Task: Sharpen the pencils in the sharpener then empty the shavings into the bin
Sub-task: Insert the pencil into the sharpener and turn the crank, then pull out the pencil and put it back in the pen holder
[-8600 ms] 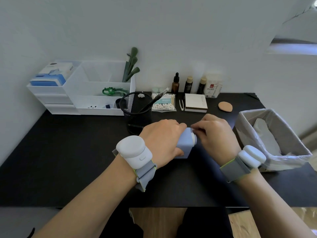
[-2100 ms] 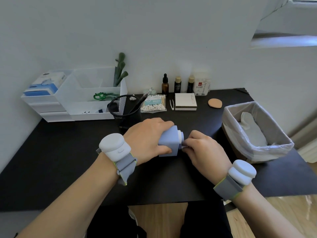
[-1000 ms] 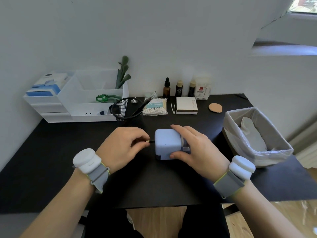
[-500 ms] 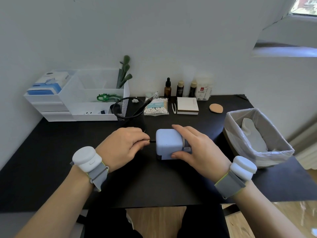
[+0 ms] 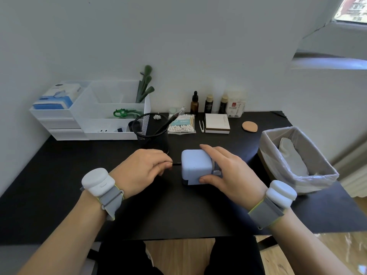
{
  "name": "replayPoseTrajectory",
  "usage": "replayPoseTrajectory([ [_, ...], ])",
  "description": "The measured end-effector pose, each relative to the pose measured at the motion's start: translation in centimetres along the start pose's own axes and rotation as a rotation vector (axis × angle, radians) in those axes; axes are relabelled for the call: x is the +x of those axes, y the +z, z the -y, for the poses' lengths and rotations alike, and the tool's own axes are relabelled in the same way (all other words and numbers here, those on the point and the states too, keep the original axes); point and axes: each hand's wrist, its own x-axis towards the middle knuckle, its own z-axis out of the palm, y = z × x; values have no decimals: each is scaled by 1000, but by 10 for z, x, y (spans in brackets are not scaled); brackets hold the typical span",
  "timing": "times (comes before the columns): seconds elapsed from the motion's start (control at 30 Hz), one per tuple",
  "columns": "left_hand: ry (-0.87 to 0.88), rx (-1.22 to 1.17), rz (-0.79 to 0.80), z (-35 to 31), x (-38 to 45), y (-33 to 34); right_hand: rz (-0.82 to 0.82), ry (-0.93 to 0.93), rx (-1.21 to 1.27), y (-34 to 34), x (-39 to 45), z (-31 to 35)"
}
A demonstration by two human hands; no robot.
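A pale blue box-shaped pencil sharpener (image 5: 195,166) stands on the black desk (image 5: 178,211). My right hand (image 5: 228,171) grips it from the right, fingers over its top and thumb on its front. My left hand (image 5: 143,169) pinches a dark pencil (image 5: 176,164) whose short visible stretch runs into the sharpener's left face. Most of the pencil is hidden inside my fingers and the sharpener. The bin (image 5: 297,161), lined with a grey bag, stands at the right of the desk.
A black mesh pencil cup (image 5: 150,132) with a pen in it stands just behind my left hand. A white organiser (image 5: 89,116), cotton swabs (image 5: 181,126), a notepad (image 5: 217,124), small bottles (image 5: 208,103) and a tan pad (image 5: 249,127) line the back of the desk.
My left hand left the sharpener's body and now pinches the pencil at its left face. My right hand moved from the crank side onto the sharpener. In the last second little has moved.
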Motion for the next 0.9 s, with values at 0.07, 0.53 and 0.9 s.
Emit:
replayPoseTrajectory([
  [0.07,-19,-21,13,-1,-1,-1,-5,-1,0,1,0,0],
  [0.53,-49,-73,-77,-2,-6,-4,3,-1,-20,-1,0,1],
  [0.9,-52,-76,-139,0,-11,-4,16,-5,-39,0,0,1],
])
